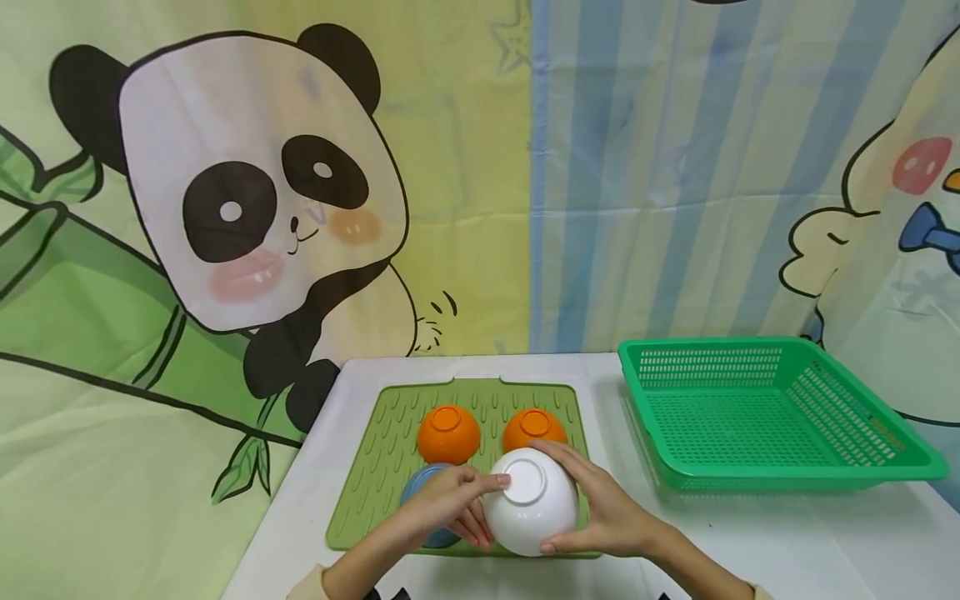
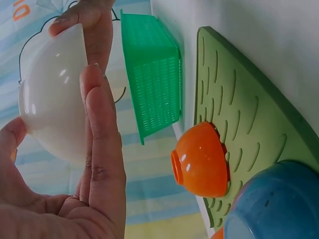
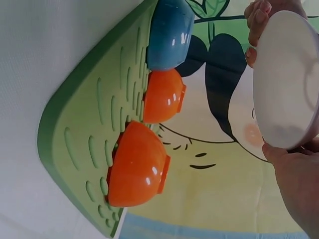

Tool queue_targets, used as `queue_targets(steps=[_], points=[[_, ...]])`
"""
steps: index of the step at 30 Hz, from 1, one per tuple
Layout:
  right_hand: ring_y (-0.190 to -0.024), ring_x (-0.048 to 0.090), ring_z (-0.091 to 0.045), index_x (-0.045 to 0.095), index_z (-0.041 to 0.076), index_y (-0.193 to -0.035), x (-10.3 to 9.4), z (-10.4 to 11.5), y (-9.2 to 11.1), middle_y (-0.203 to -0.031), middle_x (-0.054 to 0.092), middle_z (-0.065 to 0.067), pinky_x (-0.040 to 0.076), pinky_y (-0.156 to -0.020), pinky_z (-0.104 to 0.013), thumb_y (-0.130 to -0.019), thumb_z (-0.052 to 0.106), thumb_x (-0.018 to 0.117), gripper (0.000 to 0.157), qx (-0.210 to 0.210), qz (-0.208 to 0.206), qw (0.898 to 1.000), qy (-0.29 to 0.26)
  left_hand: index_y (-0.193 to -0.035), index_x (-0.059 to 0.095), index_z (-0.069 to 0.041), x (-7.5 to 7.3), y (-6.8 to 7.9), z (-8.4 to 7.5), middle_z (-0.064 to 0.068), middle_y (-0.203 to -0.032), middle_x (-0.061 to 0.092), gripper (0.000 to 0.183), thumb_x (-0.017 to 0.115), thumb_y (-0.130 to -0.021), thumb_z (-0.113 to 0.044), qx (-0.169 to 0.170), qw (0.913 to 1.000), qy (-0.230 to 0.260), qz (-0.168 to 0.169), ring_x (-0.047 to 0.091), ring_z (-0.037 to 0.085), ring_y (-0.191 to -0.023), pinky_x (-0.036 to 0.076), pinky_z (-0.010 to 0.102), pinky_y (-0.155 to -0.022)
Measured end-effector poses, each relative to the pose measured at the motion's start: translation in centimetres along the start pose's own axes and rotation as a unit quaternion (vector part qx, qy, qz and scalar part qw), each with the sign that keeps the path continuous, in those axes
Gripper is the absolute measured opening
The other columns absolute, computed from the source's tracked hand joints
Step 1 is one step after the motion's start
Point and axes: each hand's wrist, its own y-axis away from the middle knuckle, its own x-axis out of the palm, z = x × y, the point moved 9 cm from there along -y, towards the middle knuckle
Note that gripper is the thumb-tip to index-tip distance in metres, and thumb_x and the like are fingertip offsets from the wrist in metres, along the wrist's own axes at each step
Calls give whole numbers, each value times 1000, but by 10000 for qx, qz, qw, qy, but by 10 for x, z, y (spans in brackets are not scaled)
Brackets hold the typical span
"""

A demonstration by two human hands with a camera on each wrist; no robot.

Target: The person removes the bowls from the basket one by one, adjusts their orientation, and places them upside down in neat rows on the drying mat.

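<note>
A white bowl (image 1: 542,525) is held bottom-up in both hands above the front of a green drying mat (image 1: 382,450). My left hand (image 1: 452,506) pinches it at the left, the thumb on the foot ring and the fingers inside the rim. From the other side my right hand (image 1: 617,512) grips the bowl by its edge, thumb near the front and fingers at the back. Below the left hand, a blue bowl (image 2: 279,199) rests upside down on the mat, partly covered in the head view.
Two orange bowls, one at left (image 1: 448,442) and one at right (image 1: 534,427), stand upside down on the mat behind the hands. To the right is a green plastic basket (image 1: 787,472) on the white table (image 1: 720,550). A printed curtain (image 1: 465,167) hangs behind.
</note>
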Motion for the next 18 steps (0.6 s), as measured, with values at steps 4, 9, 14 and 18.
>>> queue_targets(steps=[4,9,14,18], points=[[-111,50,-23,35,4,-139,-4,15,-2,-133,44,-13,52,-77,-35,-62,23,87,94,-177,-263,9995,28,-95,56,2,-1,1,-2,17,-63,65,51,58,-87,-48,247,9995,-121,-142,65,27,-53,55,44,-55],[-108,52,-21,38,-6,-133,-13,28,-5,-125,49,-17,51,-82,-32,-62,14,86,89,-237,-490,9984,-154,-110,55,-1,-5,4,-12,9,-77,67,44,59,-89,-40,1179,9868,-917,-623,66,23,-67,55,36,-59],[-108,53,-20,39,-6,-132,-17,26,-3,-125,49,-16,50,-85,-30,-63,13,86,86,-134,-541,9979,-326,-137,37,-15,-6,13,-27,3,-128,52,71,73,-79,-35,2525,9445,-1821,-1046,53,19,-113,45,37,-93],[-109,52,-21,38,-8,-132,-17,25,-2,-125,49,-16,49,-86,-30,-64,14,85,86,-166,-503,9978,-399,-146,23,-23,5,21,-34,-1,-145,33,98,80,-68,-41,3383,9048,-2433,-872,41,22,-126,40,47,-97]])
